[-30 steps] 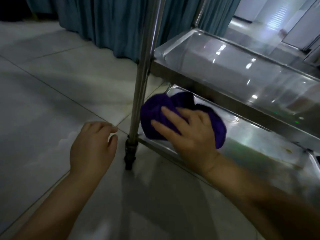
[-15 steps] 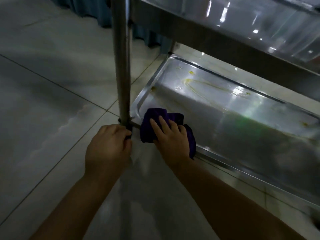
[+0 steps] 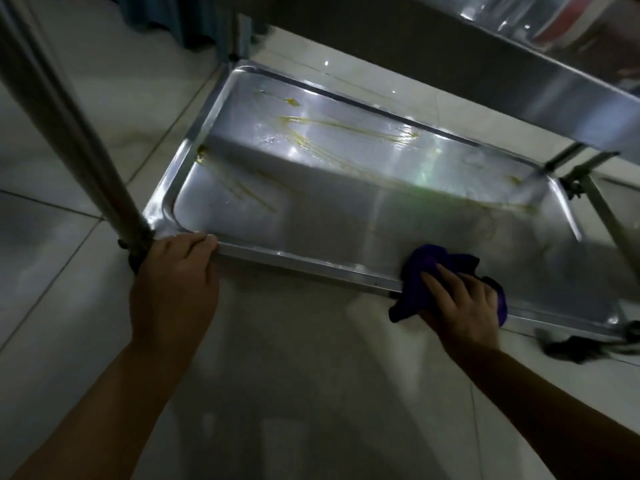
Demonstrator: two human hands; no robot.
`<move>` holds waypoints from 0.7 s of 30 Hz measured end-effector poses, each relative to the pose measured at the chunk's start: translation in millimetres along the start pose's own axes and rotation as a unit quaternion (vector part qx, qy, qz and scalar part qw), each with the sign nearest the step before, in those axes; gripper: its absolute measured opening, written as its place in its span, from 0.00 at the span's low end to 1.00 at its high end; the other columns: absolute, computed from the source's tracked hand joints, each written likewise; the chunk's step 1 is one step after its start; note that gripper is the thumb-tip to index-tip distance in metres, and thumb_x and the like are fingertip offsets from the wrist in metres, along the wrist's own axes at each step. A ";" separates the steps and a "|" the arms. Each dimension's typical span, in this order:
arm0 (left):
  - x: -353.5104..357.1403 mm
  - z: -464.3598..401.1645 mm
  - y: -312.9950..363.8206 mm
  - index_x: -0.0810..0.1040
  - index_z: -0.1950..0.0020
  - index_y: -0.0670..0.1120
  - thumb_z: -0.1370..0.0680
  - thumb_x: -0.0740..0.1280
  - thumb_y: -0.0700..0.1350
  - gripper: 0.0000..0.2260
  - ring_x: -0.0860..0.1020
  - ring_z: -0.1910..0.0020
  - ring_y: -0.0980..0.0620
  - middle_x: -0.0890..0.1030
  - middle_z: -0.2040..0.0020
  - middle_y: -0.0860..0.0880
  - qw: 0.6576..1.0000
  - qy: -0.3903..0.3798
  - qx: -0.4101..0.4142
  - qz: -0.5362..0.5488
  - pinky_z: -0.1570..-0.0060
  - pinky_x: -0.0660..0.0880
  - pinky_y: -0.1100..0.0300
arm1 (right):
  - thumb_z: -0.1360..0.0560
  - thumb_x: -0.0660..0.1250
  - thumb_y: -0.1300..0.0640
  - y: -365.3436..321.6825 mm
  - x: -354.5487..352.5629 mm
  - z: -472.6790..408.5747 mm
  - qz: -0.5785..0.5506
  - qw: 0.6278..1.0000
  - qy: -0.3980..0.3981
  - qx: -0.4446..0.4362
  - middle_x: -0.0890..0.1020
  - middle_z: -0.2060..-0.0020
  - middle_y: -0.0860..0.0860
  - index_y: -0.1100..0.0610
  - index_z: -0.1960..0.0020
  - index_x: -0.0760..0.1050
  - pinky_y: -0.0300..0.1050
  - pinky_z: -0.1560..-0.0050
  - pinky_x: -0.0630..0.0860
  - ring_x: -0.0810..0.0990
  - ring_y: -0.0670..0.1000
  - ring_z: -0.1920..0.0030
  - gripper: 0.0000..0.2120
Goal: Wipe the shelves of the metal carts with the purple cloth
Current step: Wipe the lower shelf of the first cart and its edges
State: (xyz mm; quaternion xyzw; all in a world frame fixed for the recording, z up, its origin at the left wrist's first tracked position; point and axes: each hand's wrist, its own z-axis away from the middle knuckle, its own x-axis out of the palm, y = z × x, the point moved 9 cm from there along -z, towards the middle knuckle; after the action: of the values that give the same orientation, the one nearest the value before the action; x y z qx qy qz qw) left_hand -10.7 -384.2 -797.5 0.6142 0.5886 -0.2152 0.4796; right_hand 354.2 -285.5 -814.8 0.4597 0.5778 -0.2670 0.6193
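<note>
Left hand (image 3: 175,282): grip curled over the bottom shelf (image 3: 311,216) front rim, beside the cart leg (image 3: 69,126)
Right hand (image 3: 462,306): fingers spread flat, pressing purple cloth (image 3: 420,268) onto the shelf's front edge
Shelf: yellowish streaks (image 3: 346,128) toward the back

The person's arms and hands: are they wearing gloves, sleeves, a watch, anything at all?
Nothing shows. The left hand and right hand are both bare, with no gloves, and no rings visible on the fingers. Both forearms are uncovered right to the picture's lower edge: no sleeves, watch or wristband in view. The light is dim, so a very small item could go unseen.
</note>
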 end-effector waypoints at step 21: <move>-12.7 0.2 -6.0 0.73 0.34 0.36 0.29 0.67 0.27 0.24 0.81 0.56 0.37 0.81 0.51 0.35 1.000 0.011 -0.020 0.016 0.62 0.79 0.47 | 0.20 0.48 0.36 -205.6 -36.1 -159.3 -0.160 0.970 -0.100 -0.155 0.47 0.21 0.45 0.38 0.23 0.47 0.57 0.27 0.44 0.46 0.54 0.22 0.28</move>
State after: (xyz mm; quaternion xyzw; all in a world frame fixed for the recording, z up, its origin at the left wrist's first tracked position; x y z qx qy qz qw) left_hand -18.9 -391.9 -789.0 0.6162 0.5882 -0.1885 0.4887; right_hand 95.2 -242.2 -819.3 0.2302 0.6135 -0.3143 0.6869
